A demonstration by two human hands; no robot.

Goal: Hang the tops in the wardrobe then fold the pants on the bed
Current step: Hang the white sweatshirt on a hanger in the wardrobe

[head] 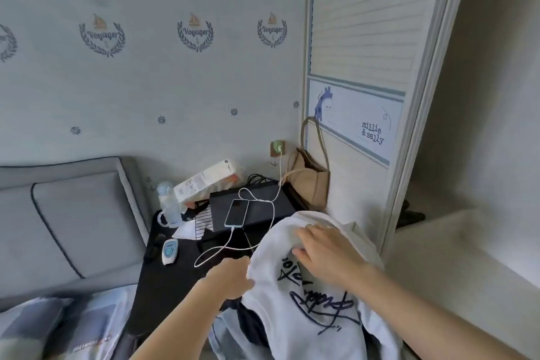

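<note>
A white top [309, 310] with dark blue script lettering hangs in front of me at the lower right. My left hand [230, 278] grips its left edge, fingers curled round the cloth. Against the upper part of the top rests my right hand [324, 251], fingers spread over the fabric. Under the top lie dark clothes and light blue denim pants [225, 336]. The wardrobe [365, 67] stands at the right, its louvred sliding door pushed aside, with the pale opening [482, 126] further right. A corner of the bed [58, 327] shows at the lower left.
A black bedside table [175, 280] holds a charging phone [237, 212] with a white cable, a black box, a bottle [168, 202], a white remote-like device [169, 251] and papers. A tan tote bag [309, 181] leans by the wardrobe. The grey headboard [73, 219] is at left.
</note>
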